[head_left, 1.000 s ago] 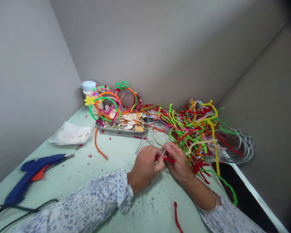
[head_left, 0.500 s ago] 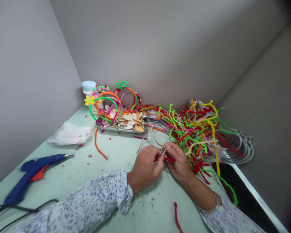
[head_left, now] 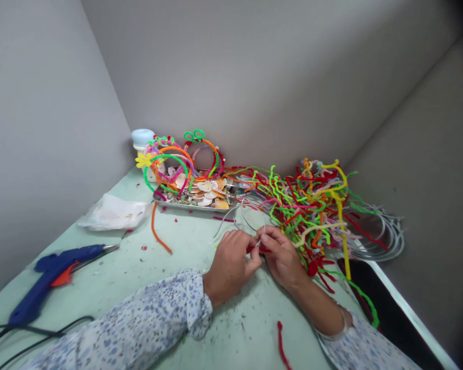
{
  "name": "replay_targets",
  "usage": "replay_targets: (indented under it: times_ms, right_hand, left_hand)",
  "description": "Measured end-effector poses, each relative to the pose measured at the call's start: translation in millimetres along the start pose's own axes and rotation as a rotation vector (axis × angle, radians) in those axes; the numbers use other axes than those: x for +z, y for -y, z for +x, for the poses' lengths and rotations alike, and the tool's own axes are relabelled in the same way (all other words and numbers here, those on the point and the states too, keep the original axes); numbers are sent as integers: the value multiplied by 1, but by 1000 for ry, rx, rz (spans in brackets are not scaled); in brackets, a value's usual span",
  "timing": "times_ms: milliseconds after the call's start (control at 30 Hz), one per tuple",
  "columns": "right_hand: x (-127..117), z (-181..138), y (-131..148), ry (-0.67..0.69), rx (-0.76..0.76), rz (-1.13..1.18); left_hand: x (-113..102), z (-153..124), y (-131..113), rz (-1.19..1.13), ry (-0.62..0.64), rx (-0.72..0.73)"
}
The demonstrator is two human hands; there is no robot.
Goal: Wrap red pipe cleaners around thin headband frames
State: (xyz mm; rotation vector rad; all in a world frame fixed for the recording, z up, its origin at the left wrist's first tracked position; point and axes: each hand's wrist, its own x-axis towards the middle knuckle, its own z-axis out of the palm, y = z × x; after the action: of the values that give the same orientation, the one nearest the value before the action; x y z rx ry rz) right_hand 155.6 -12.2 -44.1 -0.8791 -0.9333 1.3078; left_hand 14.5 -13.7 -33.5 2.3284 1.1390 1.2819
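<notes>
My left hand (head_left: 231, 262) and my right hand (head_left: 280, 257) meet in the middle of the pale green table (head_left: 139, 272). Both pinch the end of a thin white headband (head_left: 250, 220), and a red pipe cleaner (head_left: 261, 250) shows between the fingertips. The headband's loop arcs away from my hands toward the tray. A big tangle of coloured pipe cleaners (head_left: 308, 205) lies just right of my right hand.
A metal tray of shells (head_left: 200, 198) with finished wrapped headbands (head_left: 177, 164) stands at the back. A blue glue gun (head_left: 50, 277) and its cord lie at the left, beside a plastic bag (head_left: 113, 211). Bare white headbands (head_left: 381, 234) pile at the right. Loose orange (head_left: 156, 231) and red (head_left: 281, 345) pipe cleaner pieces lie about.
Both hands have shifted slightly up and away while still pinching the headband end; less of the red pipe cleaner sticks out to the right.
</notes>
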Motion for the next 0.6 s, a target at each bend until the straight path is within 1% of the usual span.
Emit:
replay_targets:
  times_ms: [167, 267, 433, 500, 600]
  right_hand:
    - [-1, 1, 1, -41, -5, 34]
    - [-1, 3, 2, -78, 11, 42]
    - [-2, 4, 1, -91, 16, 59]
    - [-2, 4, 0, -77, 17, 56]
    - [-4, 3, -3, 0, 4, -4]
  left_hand:
    - [-4, 1, 0, -82, 39, -10]
    - [-6, 1, 0, -91, 36, -21]
    - [-5, 1, 1, -94, 34, -32]
    - [-6, 1, 1, -106, 21, -46]
    - [-6, 1, 1, -127, -5, -87]
